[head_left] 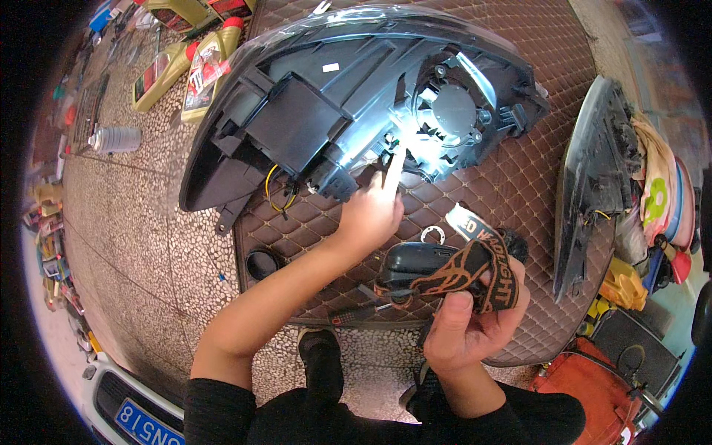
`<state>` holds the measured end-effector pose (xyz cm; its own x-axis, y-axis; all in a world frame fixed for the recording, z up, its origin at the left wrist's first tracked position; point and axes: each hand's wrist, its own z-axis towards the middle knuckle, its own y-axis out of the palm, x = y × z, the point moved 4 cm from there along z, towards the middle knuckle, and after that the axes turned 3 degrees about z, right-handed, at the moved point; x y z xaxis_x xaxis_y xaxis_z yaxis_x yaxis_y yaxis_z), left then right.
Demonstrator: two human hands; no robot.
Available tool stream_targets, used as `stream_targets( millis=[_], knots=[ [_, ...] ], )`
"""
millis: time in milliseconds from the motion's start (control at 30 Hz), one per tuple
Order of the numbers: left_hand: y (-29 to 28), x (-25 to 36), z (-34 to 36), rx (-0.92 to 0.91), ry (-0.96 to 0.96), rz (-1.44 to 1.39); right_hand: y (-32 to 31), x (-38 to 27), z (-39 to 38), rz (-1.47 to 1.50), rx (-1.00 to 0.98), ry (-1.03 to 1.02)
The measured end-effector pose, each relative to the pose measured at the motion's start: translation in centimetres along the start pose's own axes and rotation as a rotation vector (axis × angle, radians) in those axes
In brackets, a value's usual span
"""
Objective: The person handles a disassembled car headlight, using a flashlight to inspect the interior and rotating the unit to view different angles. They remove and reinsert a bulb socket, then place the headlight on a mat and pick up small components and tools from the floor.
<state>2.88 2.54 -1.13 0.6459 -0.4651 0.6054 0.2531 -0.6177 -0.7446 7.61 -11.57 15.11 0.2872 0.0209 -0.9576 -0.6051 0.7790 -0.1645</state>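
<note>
A large black car headlight [311, 111] lies with its back side up on a brown quilted mat. My left hand [374, 211] reaches to its lower edge, index finger stretched out to a brightly lit opening. The other fingers are curled, and no held thing shows in them. Glare hides what the fingertip touches. In my right hand [475, 326] is a headlamp, gripped by its black and orange elastic strap [486, 274]; strong light falls on the housing. Beneath the strap, a glossy black case [415, 263] rests on the mat. A thin yellow wire [271, 189] loops from the housing.
A second headlight [593, 178] stands at the right edge of the mat [326, 293]. Beside the case lie a white ring [432, 235] and a black round cap [262, 262]. Oil bottles [211, 70] and a spray can [117, 139] stand left; an orange bag [586, 393] sits lower right.
</note>
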Motion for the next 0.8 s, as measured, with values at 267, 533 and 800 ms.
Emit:
stream_targets(
  millis=[267,533,800],
  knots=[
    [-0.7,-1.8,-0.9,0.295,0.321,-0.222,1.4,0.1,0.2,-0.059,0.108,0.060],
    [-6.9,-11.2,-11.8,0.238,0.263,-0.251,-1.1,2.7,2.2,-0.079,0.077,0.160],
    [-16.3,-27.6,-14.9,1.087,-0.399,-1.022,-3.6,9.4,4.8,-0.174,0.069,0.181]
  ],
)
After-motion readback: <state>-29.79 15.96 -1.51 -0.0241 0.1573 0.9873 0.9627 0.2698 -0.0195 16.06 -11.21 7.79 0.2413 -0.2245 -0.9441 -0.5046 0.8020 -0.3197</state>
